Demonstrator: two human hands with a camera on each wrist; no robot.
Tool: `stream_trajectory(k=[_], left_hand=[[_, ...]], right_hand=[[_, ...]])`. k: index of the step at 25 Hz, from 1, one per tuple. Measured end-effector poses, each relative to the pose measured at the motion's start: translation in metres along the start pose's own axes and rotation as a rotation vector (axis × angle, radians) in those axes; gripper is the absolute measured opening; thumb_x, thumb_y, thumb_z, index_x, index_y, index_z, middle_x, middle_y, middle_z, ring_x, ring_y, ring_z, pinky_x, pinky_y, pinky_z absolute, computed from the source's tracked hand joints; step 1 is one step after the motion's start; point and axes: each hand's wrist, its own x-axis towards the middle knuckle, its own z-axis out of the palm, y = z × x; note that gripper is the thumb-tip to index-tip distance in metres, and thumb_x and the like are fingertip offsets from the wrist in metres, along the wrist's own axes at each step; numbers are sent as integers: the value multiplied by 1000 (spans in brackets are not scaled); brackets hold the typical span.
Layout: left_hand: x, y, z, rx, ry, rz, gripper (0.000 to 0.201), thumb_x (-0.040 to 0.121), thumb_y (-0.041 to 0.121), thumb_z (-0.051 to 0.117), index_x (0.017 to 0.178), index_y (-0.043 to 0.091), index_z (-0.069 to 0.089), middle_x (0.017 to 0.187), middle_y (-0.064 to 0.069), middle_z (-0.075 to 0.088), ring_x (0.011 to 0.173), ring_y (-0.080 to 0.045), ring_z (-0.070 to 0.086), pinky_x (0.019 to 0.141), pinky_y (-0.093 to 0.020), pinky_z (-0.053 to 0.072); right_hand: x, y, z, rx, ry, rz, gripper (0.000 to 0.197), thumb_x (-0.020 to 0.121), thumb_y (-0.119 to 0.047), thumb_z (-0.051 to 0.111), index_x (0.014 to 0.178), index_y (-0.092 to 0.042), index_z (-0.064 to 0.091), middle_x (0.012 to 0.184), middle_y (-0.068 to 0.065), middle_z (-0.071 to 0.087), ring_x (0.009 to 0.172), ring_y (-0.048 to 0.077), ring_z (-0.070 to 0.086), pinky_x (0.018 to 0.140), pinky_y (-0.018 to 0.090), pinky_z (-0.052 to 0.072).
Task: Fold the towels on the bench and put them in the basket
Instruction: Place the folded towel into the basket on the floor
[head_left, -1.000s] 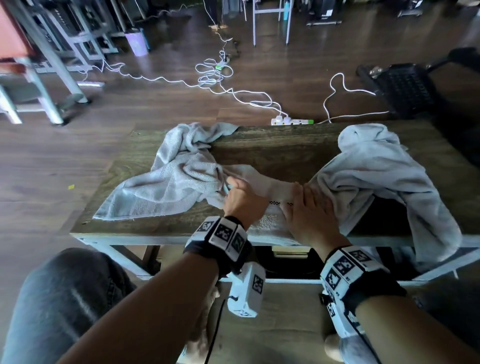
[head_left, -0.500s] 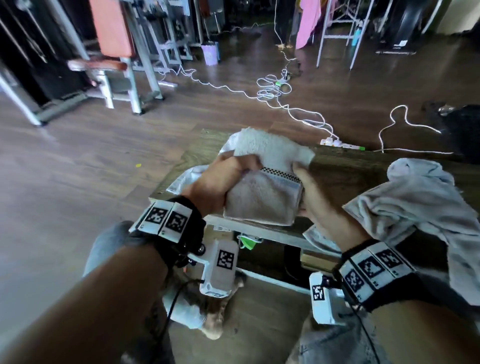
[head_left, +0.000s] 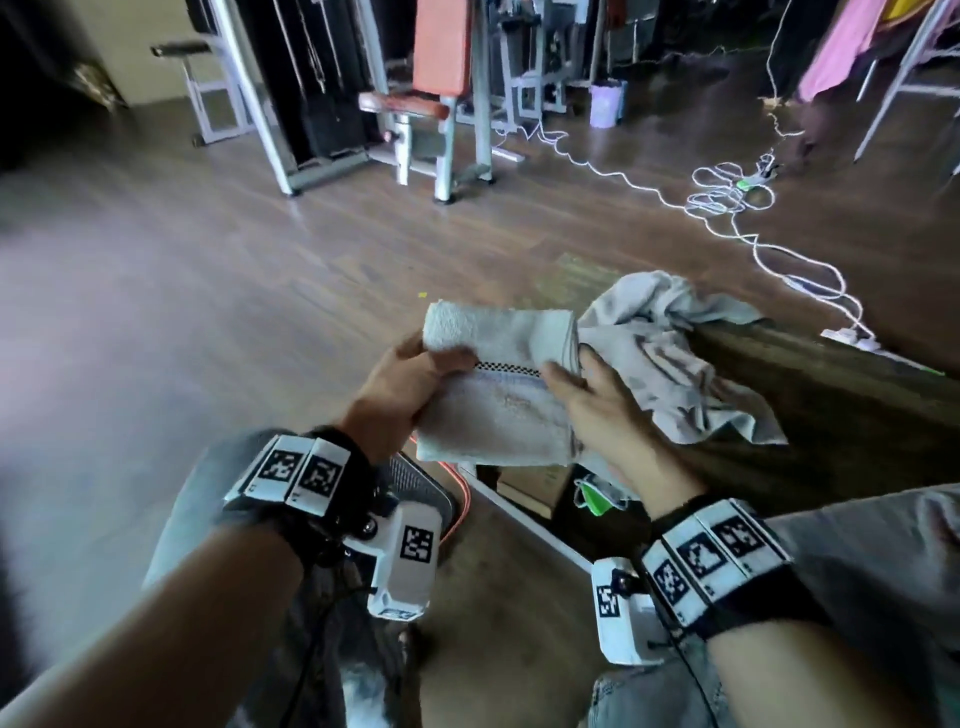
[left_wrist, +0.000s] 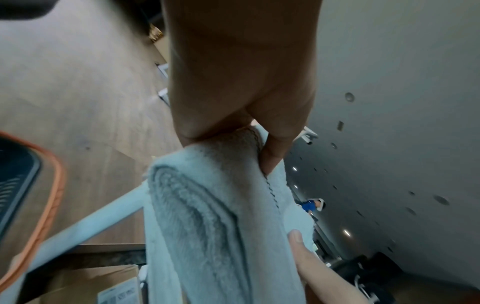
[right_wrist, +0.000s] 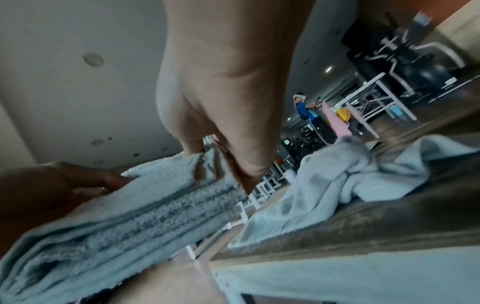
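A folded grey towel (head_left: 498, 395) with a checkered band is held in the air between both hands, left of the bench. My left hand (head_left: 415, 379) grips its left edge, thumb on top. My right hand (head_left: 582, 395) grips its right edge, thumb on top too. The left wrist view shows the towel's stacked layers (left_wrist: 207, 216) pinched under my left hand (left_wrist: 249, 131). The right wrist view shows my right hand (right_wrist: 221, 148) clamped on the folded towel (right_wrist: 130, 205). An unfolded grey towel (head_left: 675, 358) lies crumpled on the wooden bench (head_left: 831, 415). The basket (head_left: 421, 488), grey mesh with an orange rim, sits on the floor just below the held towel.
White cables (head_left: 727, 208) and a power strip (head_left: 852, 338) lie on the wooden floor beyond the bench. An exercise machine with an orange pad (head_left: 441, 78) stands at the back. A cardboard box (head_left: 530, 483) sits under the bench. Part of another towel (head_left: 883, 545) lies at lower right.
Both hands have lifted the folded towel off the bench and carried it left, over the floor beside the bench. My head has turned left with it.
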Motion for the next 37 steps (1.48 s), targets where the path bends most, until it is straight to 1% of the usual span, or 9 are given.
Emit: stream_trajectory(k=[6, 8, 12, 16, 20, 24, 26, 30, 37], left_hand=[[18, -59, -81, 60, 368, -239, 7, 69, 17, 63, 68, 12, 60, 62, -5, 61, 54, -22, 57, 59, -35, 53], [18, -75, -107, 96, 455, -283, 19, 69, 23, 61, 83, 9, 61, 71, -8, 63, 64, -24, 61, 67, -43, 58], [27, -123, -145, 192, 594, -366, 34, 86, 14, 53, 111, 11, 30, 91, -8, 49, 79, -19, 53, 64, -31, 48], [47, -182, -170, 537, 437, -516, 20, 88, 9, 54, 105, 8, 64, 95, -12, 68, 91, -30, 65, 71, -34, 48], [52, -215, -178, 693, 356, -660, 28, 101, 4, 40, 119, -2, 61, 121, -12, 67, 109, -27, 66, 85, -31, 51], [66, -252, -202, 635, 352, -835, 27, 100, 6, 46, 118, -5, 62, 122, -15, 67, 92, -12, 71, 57, -20, 44], [63, -266, -214, 770, 264, -839, 26, 100, 5, 45, 116, -6, 62, 121, -15, 67, 109, -26, 66, 72, -26, 45], [68, -291, -241, 660, 386, -982, 30, 98, 8, 49, 120, -8, 61, 125, -21, 64, 117, -34, 60, 94, -35, 48], [76, -319, -262, 823, 288, -1008, 37, 99, 11, 43, 126, -10, 57, 132, -29, 56, 124, -42, 53, 65, -26, 42]], right_hand=[[31, 12, 93, -200, -184, 132, 39, 96, -32, 54, 127, -28, 31, 104, -3, 57, 90, 14, 58, 76, 37, 51], [40, 18, 127, -291, -226, 143, 42, 93, -28, 55, 121, -29, 24, 94, -2, 51, 81, 18, 55, 78, 40, 48], [53, 45, 181, -369, -344, 113, 28, 95, -16, 55, 113, -18, 34, 86, -5, 46, 71, 13, 50, 57, 29, 37], [77, 103, 228, -389, -482, 167, 9, 90, -19, 55, 96, -26, 57, 99, -4, 63, 97, 22, 62, 80, 36, 50], [91, 147, 264, -474, -675, 265, 30, 92, -12, 49, 117, -26, 60, 125, 3, 60, 104, 21, 56, 85, 29, 43], [96, 181, 310, -539, -841, 313, 39, 93, -9, 46, 127, -20, 59, 132, 6, 58, 106, 22, 54, 92, 29, 45], [94, 192, 332, -562, -891, 312, 37, 94, -9, 45, 127, -15, 60, 132, 8, 58, 109, 24, 56, 94, 30, 47], [95, 211, 362, -573, -933, 334, 39, 92, -10, 45, 129, -7, 58, 136, 11, 58, 120, 30, 57, 99, 33, 48], [103, 239, 391, -642, -1095, 458, 59, 92, -21, 41, 151, -23, 36, 152, 9, 43, 129, 32, 51, 109, 43, 42]])
